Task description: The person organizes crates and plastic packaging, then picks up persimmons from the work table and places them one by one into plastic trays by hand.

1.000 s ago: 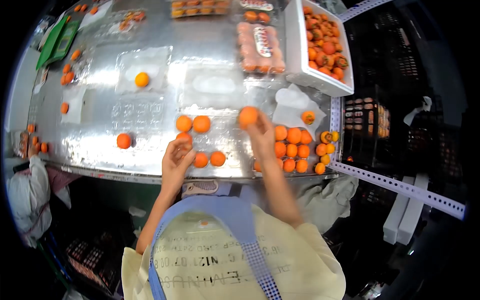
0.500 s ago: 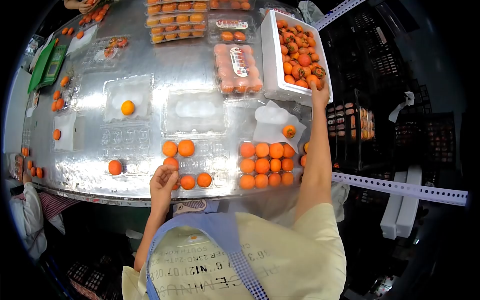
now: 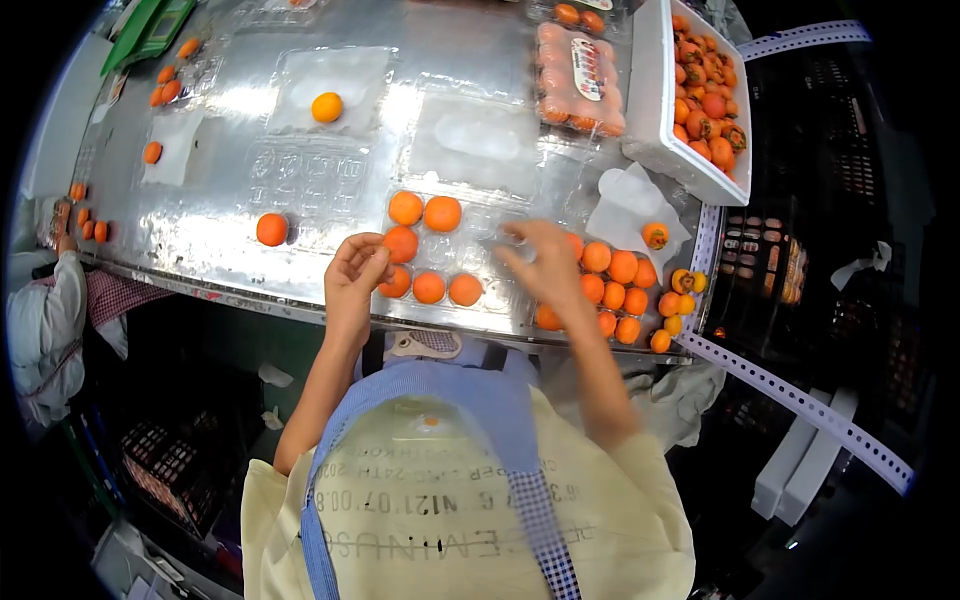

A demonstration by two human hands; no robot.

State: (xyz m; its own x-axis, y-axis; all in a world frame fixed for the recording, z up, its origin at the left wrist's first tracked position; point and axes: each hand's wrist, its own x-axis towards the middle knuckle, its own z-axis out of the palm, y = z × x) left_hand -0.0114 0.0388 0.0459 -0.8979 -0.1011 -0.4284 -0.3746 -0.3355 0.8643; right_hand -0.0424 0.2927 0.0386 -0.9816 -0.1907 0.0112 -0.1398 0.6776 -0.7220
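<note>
My left hand [image 3: 352, 280] is at the left edge of a clear plastic fruit tray [image 3: 470, 240], fingers curled toward the thumb beside a persimmon [image 3: 401, 244]. What it grips, if anything, is hidden. Over the tray's right side, blurred by motion, my right hand [image 3: 548, 265] has thumb and fingers apart with nothing visible between them. Several persimmons sit in the tray's left and lower cups. To the right is another tray filled with persimmons [image 3: 622, 267], partly covered by my right hand and forearm.
A white foam box [image 3: 655, 150] of persimmons stands at the back right, beside a closed pack [image 3: 580, 80]. A single persimmon [image 3: 655, 236] lies on white liner paper. Small yellow-orange fruits [image 3: 682, 305] line the right table edge. Another person's sleeve [image 3: 50, 310] shows at far left.
My right hand has come from the foam box down to the tray. The view has shifted, and my left hand stays by the same persimmon.
</note>
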